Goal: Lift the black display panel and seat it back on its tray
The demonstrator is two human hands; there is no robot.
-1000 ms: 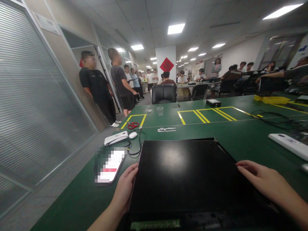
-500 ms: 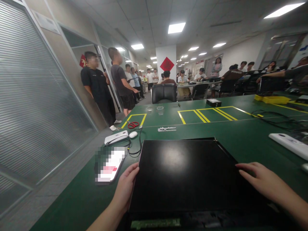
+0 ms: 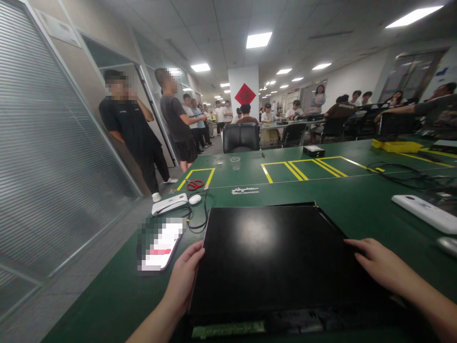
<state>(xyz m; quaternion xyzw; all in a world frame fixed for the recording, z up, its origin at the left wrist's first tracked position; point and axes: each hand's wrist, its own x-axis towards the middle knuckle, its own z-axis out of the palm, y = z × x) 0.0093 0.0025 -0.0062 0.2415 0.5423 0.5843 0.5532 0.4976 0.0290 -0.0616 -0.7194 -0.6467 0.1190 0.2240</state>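
Observation:
A large flat black panel (image 3: 271,257) lies in front of me on the green table (image 3: 360,200). A strip of green circuit board (image 3: 228,329) shows along its near edge. My left hand (image 3: 183,278) grips the panel's left edge, fingers curled over it. My right hand (image 3: 378,267) rests on the panel's right edge, its fingers lying along the edge. A phone with a lit screen (image 3: 160,245) lies just left of my left hand.
A white power strip (image 3: 169,204), a white mouse (image 3: 194,199), black cables (image 3: 200,216) and red scissors (image 3: 195,185) lie at the left. Another white strip (image 3: 424,213) is at the right. Yellow tape boxes (image 3: 303,169), a black chair (image 3: 242,137) and several standing people (image 3: 132,128) are beyond.
Both hands stay on the panel's edges. The nearest person in black has stepped closer along the wall at the left. The view has shifted slightly.

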